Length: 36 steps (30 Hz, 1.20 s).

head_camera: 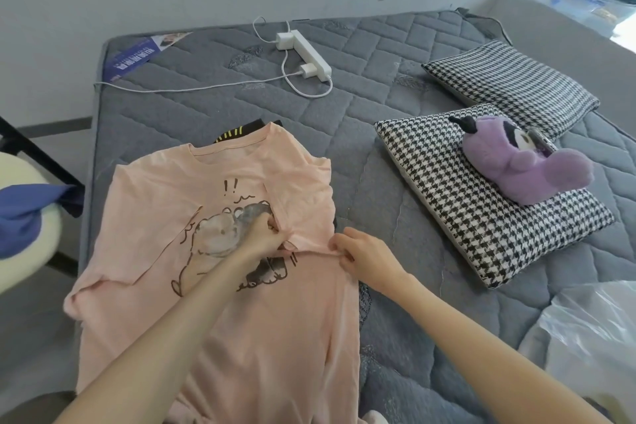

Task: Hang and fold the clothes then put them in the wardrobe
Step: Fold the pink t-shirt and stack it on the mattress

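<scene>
On the grey quilted mattress (378,155), a soft pink bear-printed T-shirt (275,337) is spread flat (one sleeve folded inward). Its creased fold is pinched by curled fingers of the left hand (263,234) and right hand (361,251). Farther off, a long white power strip (306,52) is laid.

left hand (265,236), right hand (364,256): bare | forearms (192,317) bare to frame edge | nails apparently short

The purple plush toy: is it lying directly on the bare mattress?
No, the purple plush toy rests on top of the nearer houndstooth pillow.
</scene>
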### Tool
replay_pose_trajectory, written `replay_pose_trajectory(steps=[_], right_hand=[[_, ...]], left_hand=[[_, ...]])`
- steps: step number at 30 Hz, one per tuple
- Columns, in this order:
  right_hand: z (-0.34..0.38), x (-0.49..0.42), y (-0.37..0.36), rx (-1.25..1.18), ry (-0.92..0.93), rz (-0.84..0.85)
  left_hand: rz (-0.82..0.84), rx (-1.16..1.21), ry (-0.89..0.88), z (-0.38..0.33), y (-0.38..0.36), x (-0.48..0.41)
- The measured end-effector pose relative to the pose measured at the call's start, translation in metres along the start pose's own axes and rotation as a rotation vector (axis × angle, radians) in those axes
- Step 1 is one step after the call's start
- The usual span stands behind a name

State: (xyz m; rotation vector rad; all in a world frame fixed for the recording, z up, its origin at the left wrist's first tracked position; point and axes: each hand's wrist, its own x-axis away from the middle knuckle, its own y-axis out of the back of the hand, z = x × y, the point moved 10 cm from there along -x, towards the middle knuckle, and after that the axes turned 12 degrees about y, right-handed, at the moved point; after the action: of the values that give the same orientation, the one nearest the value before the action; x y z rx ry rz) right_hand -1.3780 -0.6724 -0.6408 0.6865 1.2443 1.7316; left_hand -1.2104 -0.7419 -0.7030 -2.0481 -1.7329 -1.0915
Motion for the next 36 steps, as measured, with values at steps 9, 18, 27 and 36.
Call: replay_pose_trajectory(steps=[9, 18, 27, 36], right_hand=[[-0.041, -0.013, 0.013, -0.191, -0.251, -0.128], [-0.110, -0.094, 0.027, -0.419, -0.489, -0.279], [-0.122, -0.145, 0.001, -0.260, -0.279, 0.182], [-0.140, -0.161, 0.061, -0.251, -0.309, -0.042]], left_hand=[[-0.192, -0.396, -0.056, -0.016, 0.024, 0.006], [-0.262, -0.116, -0.018, -0.037, 0.048, -0.017], [-0.251, -0.047, 0.015, -0.040, 0.040, -0.044], [-0.215, 0.153, -0.022, -0.040, 0.044, -0.055]])
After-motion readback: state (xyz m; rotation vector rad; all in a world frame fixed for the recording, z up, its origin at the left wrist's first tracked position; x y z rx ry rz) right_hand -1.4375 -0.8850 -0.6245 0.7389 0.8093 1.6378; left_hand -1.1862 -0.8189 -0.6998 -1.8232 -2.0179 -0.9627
